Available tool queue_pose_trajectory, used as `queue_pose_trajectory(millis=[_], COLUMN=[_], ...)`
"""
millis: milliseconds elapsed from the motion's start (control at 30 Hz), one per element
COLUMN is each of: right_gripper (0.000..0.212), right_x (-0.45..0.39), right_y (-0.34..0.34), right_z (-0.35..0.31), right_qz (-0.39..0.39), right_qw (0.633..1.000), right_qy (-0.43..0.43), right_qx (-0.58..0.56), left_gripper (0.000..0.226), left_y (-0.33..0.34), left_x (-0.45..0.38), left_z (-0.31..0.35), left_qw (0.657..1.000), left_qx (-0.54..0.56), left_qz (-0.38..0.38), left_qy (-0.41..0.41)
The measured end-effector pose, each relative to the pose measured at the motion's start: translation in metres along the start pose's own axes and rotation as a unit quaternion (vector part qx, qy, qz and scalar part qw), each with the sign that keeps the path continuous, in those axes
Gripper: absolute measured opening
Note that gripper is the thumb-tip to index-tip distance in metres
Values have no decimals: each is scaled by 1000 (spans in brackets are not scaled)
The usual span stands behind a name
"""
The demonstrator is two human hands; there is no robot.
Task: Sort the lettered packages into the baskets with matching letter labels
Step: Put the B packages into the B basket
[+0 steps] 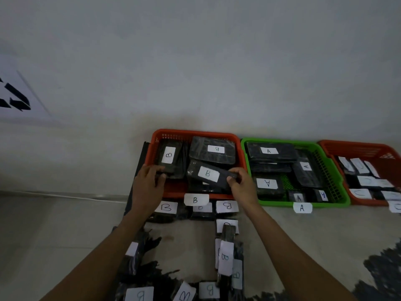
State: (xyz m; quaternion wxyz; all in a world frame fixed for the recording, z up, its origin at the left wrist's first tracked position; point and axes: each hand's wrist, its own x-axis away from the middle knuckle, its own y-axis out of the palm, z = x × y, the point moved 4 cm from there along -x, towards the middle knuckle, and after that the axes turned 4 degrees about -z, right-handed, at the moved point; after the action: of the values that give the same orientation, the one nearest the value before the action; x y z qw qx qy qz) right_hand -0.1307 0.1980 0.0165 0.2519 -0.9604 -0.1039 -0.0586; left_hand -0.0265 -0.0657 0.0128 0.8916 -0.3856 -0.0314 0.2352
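Note:
A red basket (195,134) tagged B holds several black packages with white B labels. My left hand (147,183) grips the near end of the upright-labelled B package (170,158) at the basket's left. My right hand (242,183) pinches the right end of a tilted B package (207,173) lying over the basket's front. To the right stands a green basket (334,170) tagged A, with several A packages (270,152) in it. Further right, a red basket (355,148) holds C packages.
More B packages (167,208) lie in a row on the floor before the red basket, and others (225,257) are stacked near my arms. A wall rises right behind the baskets. A printed white sheet (15,96) hangs at far left.

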Motion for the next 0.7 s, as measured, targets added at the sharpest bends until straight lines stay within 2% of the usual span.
queue_pose_trajectory(millis=[100, 233, 400, 467, 567, 633, 700], right_gripper=[20, 20, 26, 34, 47, 51, 53], right_x=[-9, -23, -60, -72, -77, -77, -78], right_y=[5, 2, -5, -1, 12, 26, 38], right_z=[8, -3, -25, -30, -41, -46, -43], right_qz=[-21, 5, 57, 71, 66, 29, -18], right_qw=[999, 1000, 998, 997, 976, 947, 925], right_qy=[-1, -10, -5, 6, -21, -67, -71], right_qx=[37, -17, -11, 43, 207, 312, 373], left_gripper=[37, 64, 68, 68, 69, 71, 71], left_y=[10, 31, 38, 39, 41, 42, 43], left_x=[-10, -11, -10, -9, -8, -8, -9], left_z=[-18, -34, -38, -40, -43, -46, -47], left_qw=[996, 976, 972, 972, 971, 970, 970], left_qx=[-68, -165, -195, -199, -209, -212, -210], left_qz=[-57, -138, -126, -118, -116, -117, -120], left_qy=[-15, -44, -29, -26, -25, -26, -30])
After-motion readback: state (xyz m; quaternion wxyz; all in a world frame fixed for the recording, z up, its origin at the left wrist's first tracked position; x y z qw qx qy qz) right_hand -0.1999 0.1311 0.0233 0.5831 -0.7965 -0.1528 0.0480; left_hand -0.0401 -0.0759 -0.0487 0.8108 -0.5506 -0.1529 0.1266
